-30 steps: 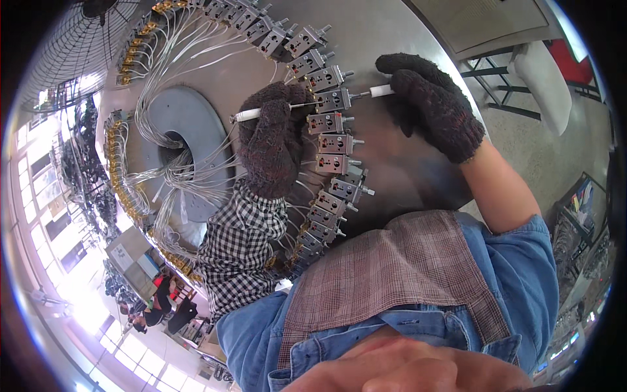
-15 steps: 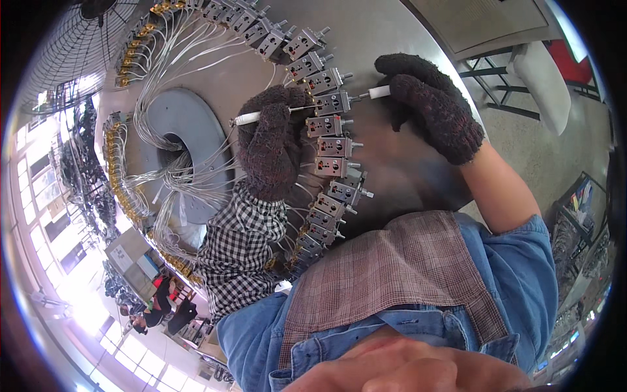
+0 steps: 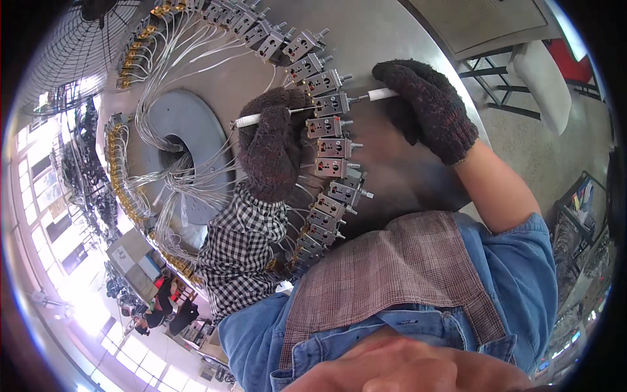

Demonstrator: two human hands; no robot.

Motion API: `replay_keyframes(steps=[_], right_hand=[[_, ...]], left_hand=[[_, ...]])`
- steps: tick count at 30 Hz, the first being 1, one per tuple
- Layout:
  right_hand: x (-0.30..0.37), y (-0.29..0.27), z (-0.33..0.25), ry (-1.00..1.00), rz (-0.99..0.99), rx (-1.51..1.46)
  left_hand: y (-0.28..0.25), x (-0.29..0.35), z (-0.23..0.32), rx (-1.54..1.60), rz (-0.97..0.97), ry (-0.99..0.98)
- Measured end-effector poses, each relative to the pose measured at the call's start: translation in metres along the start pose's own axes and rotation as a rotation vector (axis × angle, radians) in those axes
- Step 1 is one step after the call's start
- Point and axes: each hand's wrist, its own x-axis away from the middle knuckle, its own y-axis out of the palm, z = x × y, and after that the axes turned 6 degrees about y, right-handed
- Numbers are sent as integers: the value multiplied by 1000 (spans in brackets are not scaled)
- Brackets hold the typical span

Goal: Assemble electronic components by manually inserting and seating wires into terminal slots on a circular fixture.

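left hand (image 3: 269,144): gloved fingers curled round a white-handled probe (image 3: 248,120), its tip at a metal block (image 3: 336,104).
right hand (image 3: 428,108): fingers gripped a white-handled driver (image 3: 383,95), meeting the block's outer end.
block: sat in a curved row (image 3: 333,147) on the table (image 3: 366,49).
wires (image 3: 177,178): gathered at a grey disc (image 3: 186,108).

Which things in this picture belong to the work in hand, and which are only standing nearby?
Seemingly in use:
slim white-handled metal tool, held in the dark-gloved left hand
another white-handled metal tool, held in the dark-gloved right hand
silver box-shaped metal blocks
thin white cables

Seemingly just nearby:
dark round wire-caged fan
pale curved seat
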Motion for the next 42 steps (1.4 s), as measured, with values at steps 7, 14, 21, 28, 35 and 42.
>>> replay_keyframes(steps=[7, 14, 21, 28, 35, 42], right_hand=[[-1, -6, 7, -72, -96, -75], [-1, -5, 7, -114, -128, -103], [-5, -5, 8, -103, -128, -115], [10, -15, 32, -193, -49, -165], [30, 12, 56, -185, 58, -318], [28, 13, 58, -182, 54, -270]], left_hand=[[-1, 2, 0, 18, 67, -32], [2, 0, 3, 51, 35, -15], [1, 2, 0, 84, 48, 4], [3, 7, 12, 2, 18, -14], [-10, 16, 18, 65, -105, -69], [-10, 16, 6, 52, -83, -96]])
